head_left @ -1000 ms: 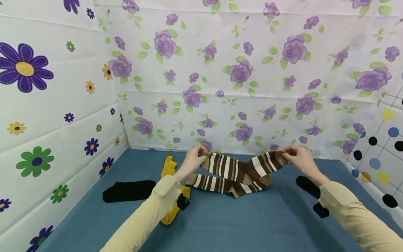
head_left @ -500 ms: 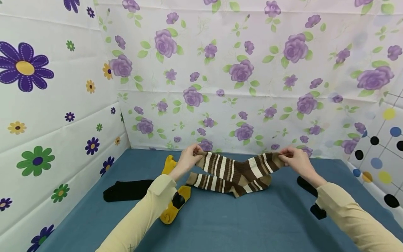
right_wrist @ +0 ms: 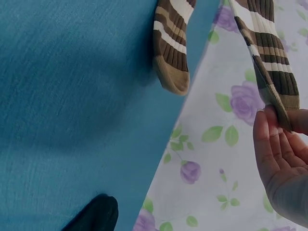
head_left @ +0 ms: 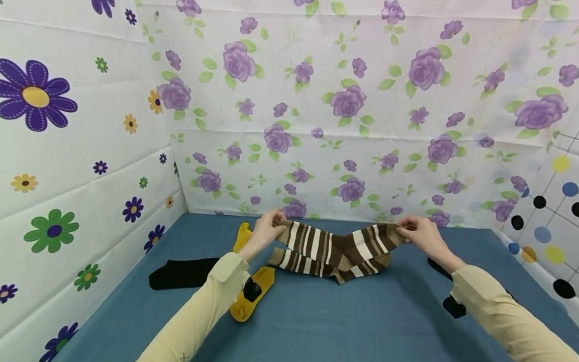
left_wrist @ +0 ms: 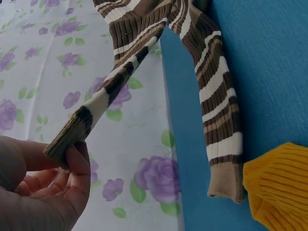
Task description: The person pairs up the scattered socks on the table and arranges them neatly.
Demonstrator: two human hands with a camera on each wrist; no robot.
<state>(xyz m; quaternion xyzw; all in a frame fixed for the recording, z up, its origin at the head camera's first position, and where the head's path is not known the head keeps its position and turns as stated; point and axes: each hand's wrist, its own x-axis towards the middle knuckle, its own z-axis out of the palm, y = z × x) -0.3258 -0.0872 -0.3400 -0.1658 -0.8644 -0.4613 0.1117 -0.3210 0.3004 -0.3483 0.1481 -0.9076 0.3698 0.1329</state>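
Observation:
A striped brown, white and tan sock (head_left: 316, 241) hangs stretched sideways between both hands above the table. My left hand (head_left: 264, 232) pinches its tan cuff; in the left wrist view, the left hand (left_wrist: 53, 187) has thumb and fingers on that ribbed edge. At the tan toe end, my right hand (head_left: 422, 235) pinches the fabric, and the right wrist view shows this right hand (right_wrist: 284, 154) close up. A matching striped sock (head_left: 300, 262) lies on the table just below, partly covered by the held one in the head view.
Yellow socks (head_left: 244, 305) lie beside the left forearm, which partly hides them. A black sock (head_left: 183, 274) lies farther left; another black sock (head_left: 436, 266) is mostly behind the right forearm. Patterned cloth walls (head_left: 307, 100) border the blue table (head_left: 344, 322).
Both hands have shifted slightly left with the held sock, which sits a little lower over the matching one. The socks on the table have not moved.

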